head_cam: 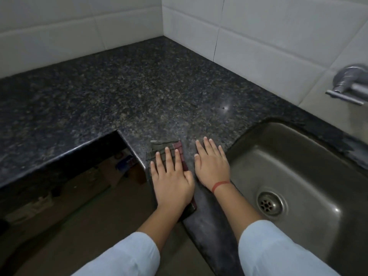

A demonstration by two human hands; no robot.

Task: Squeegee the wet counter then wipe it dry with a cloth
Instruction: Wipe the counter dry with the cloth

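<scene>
A dark checked cloth with a maroon border lies folded on the narrow strip of black speckled granite counter, near its front edge. My left hand presses flat on the cloth with its fingers spread, covering most of it. My right hand rests flat and empty on the bare counter just right of the cloth, between it and the sink; a red thread circles its wrist. No squeegee is in view.
A steel sink with a round drain is set into the counter at the right. A metal tap sticks out of the white tiled wall above it. Left of my hands the counter edge drops to an open space with boxes.
</scene>
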